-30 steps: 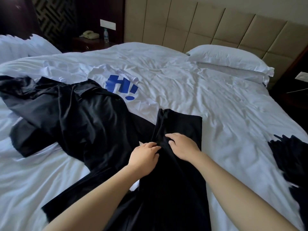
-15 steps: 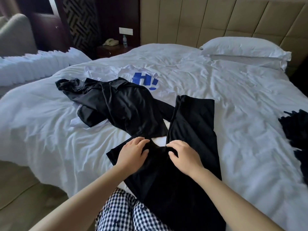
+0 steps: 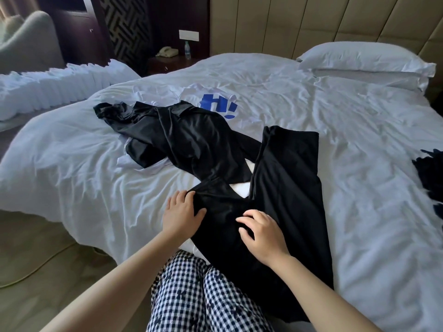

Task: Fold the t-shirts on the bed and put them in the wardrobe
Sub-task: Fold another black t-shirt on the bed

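Bed [image 3: 311,104] fills the frame. Black t-shirt [image 3: 287,176] lies lower centre, half spread; crumpled black shirt [image 3: 182,140] and white printed shirt [image 3: 215,101] up-left of it. Left hand [image 3: 182,212] pinches the t-shirt's near edge; right hand [image 3: 261,233] sits curled on the cloth, grip unclear. Risk: pulling unevenly skews the fold. Wardrobe not in view.
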A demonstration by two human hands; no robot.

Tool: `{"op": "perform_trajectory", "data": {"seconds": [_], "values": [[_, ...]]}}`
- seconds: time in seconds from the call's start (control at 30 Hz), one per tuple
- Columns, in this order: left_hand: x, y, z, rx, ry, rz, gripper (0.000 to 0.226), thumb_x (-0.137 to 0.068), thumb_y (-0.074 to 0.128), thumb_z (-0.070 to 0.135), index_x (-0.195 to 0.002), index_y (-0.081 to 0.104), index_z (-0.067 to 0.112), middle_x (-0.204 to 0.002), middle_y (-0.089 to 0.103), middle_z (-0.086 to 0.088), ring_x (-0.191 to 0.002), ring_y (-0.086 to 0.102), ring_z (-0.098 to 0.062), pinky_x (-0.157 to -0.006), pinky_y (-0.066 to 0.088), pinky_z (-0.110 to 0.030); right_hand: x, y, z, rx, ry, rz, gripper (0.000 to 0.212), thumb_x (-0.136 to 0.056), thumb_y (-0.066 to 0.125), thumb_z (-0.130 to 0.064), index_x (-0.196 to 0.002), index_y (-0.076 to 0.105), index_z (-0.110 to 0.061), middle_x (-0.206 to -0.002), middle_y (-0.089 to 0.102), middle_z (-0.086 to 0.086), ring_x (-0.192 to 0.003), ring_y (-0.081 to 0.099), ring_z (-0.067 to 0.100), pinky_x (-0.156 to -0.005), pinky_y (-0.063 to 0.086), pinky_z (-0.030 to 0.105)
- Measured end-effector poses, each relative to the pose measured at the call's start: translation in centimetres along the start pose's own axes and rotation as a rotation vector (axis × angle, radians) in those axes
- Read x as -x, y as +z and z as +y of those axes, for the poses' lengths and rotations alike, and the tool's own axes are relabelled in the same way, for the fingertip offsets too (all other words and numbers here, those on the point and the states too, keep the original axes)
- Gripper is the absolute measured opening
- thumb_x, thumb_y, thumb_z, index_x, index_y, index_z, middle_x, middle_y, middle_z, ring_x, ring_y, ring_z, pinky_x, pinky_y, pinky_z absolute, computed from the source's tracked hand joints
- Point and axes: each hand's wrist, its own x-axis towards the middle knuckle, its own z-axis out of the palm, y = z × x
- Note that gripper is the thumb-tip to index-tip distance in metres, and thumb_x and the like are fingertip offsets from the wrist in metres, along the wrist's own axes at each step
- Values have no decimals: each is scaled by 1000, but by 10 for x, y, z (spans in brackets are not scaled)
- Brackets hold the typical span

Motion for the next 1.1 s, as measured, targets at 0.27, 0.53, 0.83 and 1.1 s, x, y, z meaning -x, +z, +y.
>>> {"op": "perform_trajectory", "data": {"seconds": [0.27,0.53,0.83,1.1], "values": [[-12,-2,-5,62,-109,19,84,-88,47,67,-152,24,16,-152,37,-5,-140,32,-26,-114,30,-40,3,4,2,44,-15,-56,36,-87,49,-38,-114,70,-26,-117,61,-3,-111,57,16,-102,41,34],[-39,-19,-9,372,-285,-113,57,-65,66,76,-87,65,24,-77,70,9,-72,67,-11,-65,52,-30,0,8,7,-4,29,-109,39,-87,48,-42,-115,71,-27,-120,59,-3,-113,54,20,-104,38,32],[-29,-28,13,618,-213,-116,25,-89,65,38,-101,63,16,-89,69,1,-78,66,-12,-68,54,-28,-6,-7,4,49,44,-341,45,-95,41,-45,-137,54,-35,-139,44,-6,-133,37,19,-114,22,31],[3,-39,76,849,-116,-41,19,-88,67,30,-98,62,15,-93,69,-5,-85,69,-19,-83,58,-42,9,-60,13,146,-119,-538,48,-98,48,-33,-145,42,-35,-159,26,-6,-148,18,13,-119,22,34]]}}
